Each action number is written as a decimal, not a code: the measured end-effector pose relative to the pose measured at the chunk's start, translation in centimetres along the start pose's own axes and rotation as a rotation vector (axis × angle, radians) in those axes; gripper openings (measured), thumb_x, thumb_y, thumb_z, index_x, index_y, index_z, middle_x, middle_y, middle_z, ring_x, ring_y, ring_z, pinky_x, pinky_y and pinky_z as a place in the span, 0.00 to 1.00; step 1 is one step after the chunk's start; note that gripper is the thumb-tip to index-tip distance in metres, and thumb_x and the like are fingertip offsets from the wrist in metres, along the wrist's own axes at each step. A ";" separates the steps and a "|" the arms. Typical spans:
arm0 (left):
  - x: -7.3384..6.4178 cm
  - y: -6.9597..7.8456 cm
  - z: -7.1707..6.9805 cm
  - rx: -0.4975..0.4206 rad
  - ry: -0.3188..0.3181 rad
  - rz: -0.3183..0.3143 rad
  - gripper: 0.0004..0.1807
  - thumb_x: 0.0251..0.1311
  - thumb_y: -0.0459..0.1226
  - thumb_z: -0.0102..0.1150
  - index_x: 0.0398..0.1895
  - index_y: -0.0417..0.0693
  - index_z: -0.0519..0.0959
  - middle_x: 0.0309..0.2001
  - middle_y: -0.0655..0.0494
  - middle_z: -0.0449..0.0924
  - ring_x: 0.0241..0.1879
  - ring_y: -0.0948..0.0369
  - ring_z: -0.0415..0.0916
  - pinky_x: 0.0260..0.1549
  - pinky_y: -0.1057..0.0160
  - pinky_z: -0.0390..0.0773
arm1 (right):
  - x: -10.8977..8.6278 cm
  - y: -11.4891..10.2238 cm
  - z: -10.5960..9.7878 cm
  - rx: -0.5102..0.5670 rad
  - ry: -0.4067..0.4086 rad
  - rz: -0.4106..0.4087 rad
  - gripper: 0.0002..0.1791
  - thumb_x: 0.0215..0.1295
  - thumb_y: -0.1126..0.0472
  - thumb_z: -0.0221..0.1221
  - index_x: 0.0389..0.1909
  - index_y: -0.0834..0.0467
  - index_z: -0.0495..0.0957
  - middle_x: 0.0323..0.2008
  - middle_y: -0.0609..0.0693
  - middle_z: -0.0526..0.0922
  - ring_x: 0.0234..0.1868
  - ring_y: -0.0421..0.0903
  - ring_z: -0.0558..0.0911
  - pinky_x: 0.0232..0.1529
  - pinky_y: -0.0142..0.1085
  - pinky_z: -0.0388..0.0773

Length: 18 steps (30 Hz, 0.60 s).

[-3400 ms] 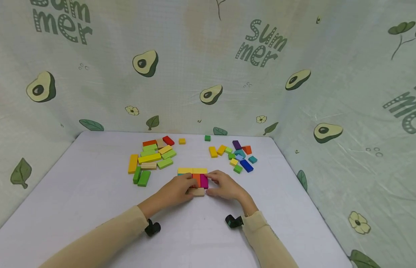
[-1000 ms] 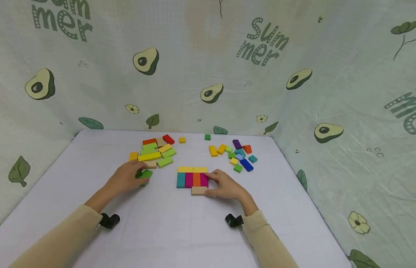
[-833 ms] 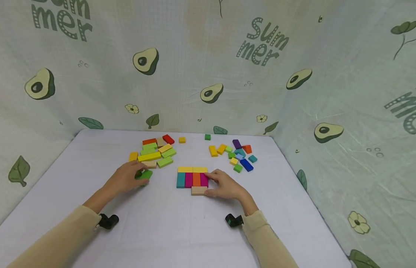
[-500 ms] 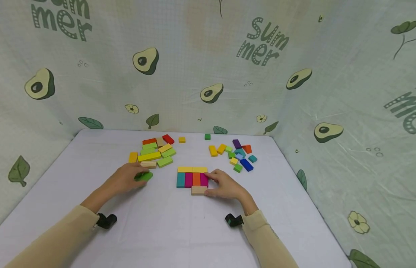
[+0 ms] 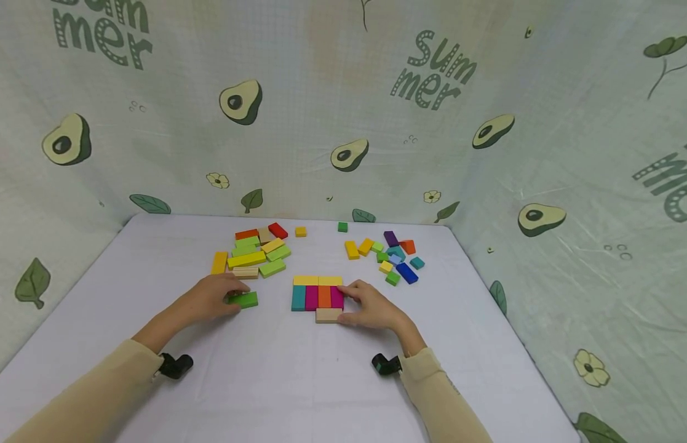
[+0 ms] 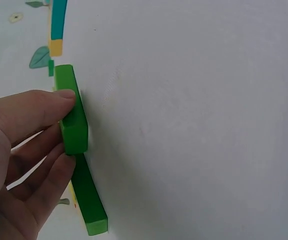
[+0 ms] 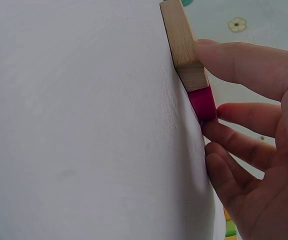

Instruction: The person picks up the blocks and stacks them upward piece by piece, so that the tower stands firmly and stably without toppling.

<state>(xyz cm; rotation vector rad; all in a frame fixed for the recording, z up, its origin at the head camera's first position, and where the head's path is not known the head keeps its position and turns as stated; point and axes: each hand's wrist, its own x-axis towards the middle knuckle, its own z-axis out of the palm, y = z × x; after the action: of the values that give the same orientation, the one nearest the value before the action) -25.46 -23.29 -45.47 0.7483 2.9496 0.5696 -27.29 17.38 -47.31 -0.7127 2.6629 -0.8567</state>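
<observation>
Between thumb and fingers, my left hand holds a green wooden block. A second green block lies just beyond it in the left wrist view; my hand hides it from the head view. My right hand rests at the right side of a flat block arrangement. Its thumb touches a natural wood block and its index finger a magenta block. Left of that magenta block stand an orange block, another magenta block and a teal block. Two yellow blocks lie along their far side.
Behind my left hand lies a loose group of blocks, among them a long yellow block and a plain wood block. A second cluster, with a blue block, lies at the back right. Printed cloth hangs behind the table.
My left hand has gone from the arrangement to the green blocks on the left and gripped one. That block has turned and now points right. My right hand has stayed in place.
</observation>
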 end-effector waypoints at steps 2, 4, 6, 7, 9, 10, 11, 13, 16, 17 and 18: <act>0.0 0.0 0.1 0.003 0.001 0.000 0.19 0.61 0.35 0.76 0.56 0.43 0.88 0.50 0.52 0.87 0.47 0.56 0.79 0.54 0.46 0.84 | 0.0 0.0 0.0 0.001 -0.004 0.004 0.41 0.66 0.45 0.73 0.77 0.50 0.72 0.62 0.50 0.77 0.63 0.49 0.75 0.67 0.50 0.78; 0.2 -0.1 0.3 0.010 0.008 0.011 0.19 0.61 0.35 0.76 0.55 0.44 0.88 0.51 0.53 0.87 0.49 0.56 0.80 0.54 0.46 0.84 | 0.0 -0.1 0.0 0.002 -0.007 0.007 0.41 0.66 0.45 0.73 0.78 0.49 0.72 0.63 0.50 0.77 0.64 0.48 0.75 0.68 0.49 0.78; 0.4 0.0 0.6 0.014 0.014 0.023 0.18 0.61 0.35 0.76 0.55 0.44 0.88 0.51 0.54 0.87 0.49 0.57 0.80 0.54 0.48 0.85 | 0.1 -0.1 0.0 0.000 -0.008 0.002 0.41 0.66 0.45 0.73 0.78 0.49 0.72 0.63 0.51 0.77 0.64 0.49 0.75 0.67 0.50 0.78; 0.5 0.0 0.7 0.012 0.016 0.028 0.18 0.61 0.36 0.76 0.55 0.45 0.88 0.51 0.54 0.87 0.48 0.57 0.81 0.54 0.48 0.85 | 0.0 -0.1 0.0 0.000 -0.009 0.007 0.41 0.66 0.45 0.73 0.78 0.49 0.72 0.63 0.51 0.76 0.64 0.49 0.75 0.68 0.50 0.78; 0.8 0.3 0.9 0.010 0.023 0.037 0.18 0.61 0.36 0.76 0.55 0.47 0.88 0.51 0.55 0.87 0.49 0.57 0.81 0.54 0.49 0.85 | 0.1 0.0 0.0 0.000 -0.009 0.006 0.41 0.66 0.45 0.73 0.78 0.49 0.72 0.63 0.51 0.76 0.64 0.49 0.75 0.68 0.50 0.78; 0.9 0.6 1.0 0.005 0.028 0.042 0.18 0.61 0.36 0.76 0.55 0.48 0.88 0.51 0.56 0.87 0.51 0.56 0.81 0.55 0.48 0.85 | 0.1 0.0 0.0 0.000 -0.008 0.006 0.41 0.66 0.45 0.73 0.78 0.49 0.72 0.63 0.51 0.76 0.64 0.49 0.75 0.68 0.50 0.78; 1.0 0.8 1.0 -0.002 0.033 0.050 0.18 0.61 0.36 0.76 0.55 0.48 0.88 0.51 0.56 0.88 0.52 0.55 0.81 0.55 0.48 0.85 | 0.1 0.0 0.0 0.001 -0.007 0.006 0.41 0.66 0.45 0.73 0.78 0.49 0.72 0.63 0.51 0.76 0.64 0.49 0.75 0.68 0.50 0.78; 1.2 1.4 1.2 -0.012 0.041 0.072 0.18 0.61 0.36 0.77 0.54 0.50 0.88 0.50 0.58 0.88 0.51 0.56 0.81 0.54 0.49 0.86 | 0.1 0.0 0.0 0.006 -0.006 0.011 0.41 0.66 0.45 0.73 0.77 0.48 0.72 0.63 0.50 0.76 0.64 0.48 0.75 0.68 0.49 0.78; 1.6 2.5 1.6 -0.024 0.048 0.111 0.17 0.60 0.35 0.77 0.53 0.51 0.88 0.47 0.61 0.87 0.47 0.60 0.80 0.49 0.57 0.86 | 0.1 0.0 0.1 0.011 -0.003 0.010 0.40 0.65 0.45 0.73 0.77 0.48 0.72 0.62 0.50 0.77 0.63 0.48 0.75 0.67 0.49 0.79; 1.6 2.9 1.7 -0.027 0.046 0.118 0.17 0.60 0.36 0.77 0.53 0.51 0.88 0.46 0.62 0.87 0.45 0.61 0.79 0.46 0.60 0.86 | 0.1 0.1 0.1 0.013 -0.003 0.009 0.40 0.65 0.45 0.73 0.77 0.48 0.72 0.62 0.50 0.77 0.63 0.48 0.75 0.67 0.49 0.79; 1.7 3.4 1.8 -0.027 0.042 0.125 0.17 0.60 0.36 0.78 0.53 0.52 0.88 0.45 0.63 0.86 0.43 0.62 0.78 0.44 0.63 0.85 | 0.1 0.1 0.1 0.015 -0.003 0.009 0.40 0.65 0.45 0.73 0.77 0.48 0.72 0.62 0.50 0.77 0.63 0.47 0.75 0.67 0.48 0.79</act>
<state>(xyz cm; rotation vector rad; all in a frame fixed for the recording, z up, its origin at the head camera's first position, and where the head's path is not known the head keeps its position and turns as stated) -25.19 -19.11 -45.85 0.9340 2.9420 0.6399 -27.38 17.35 -47.44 -0.6972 2.6525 -0.8713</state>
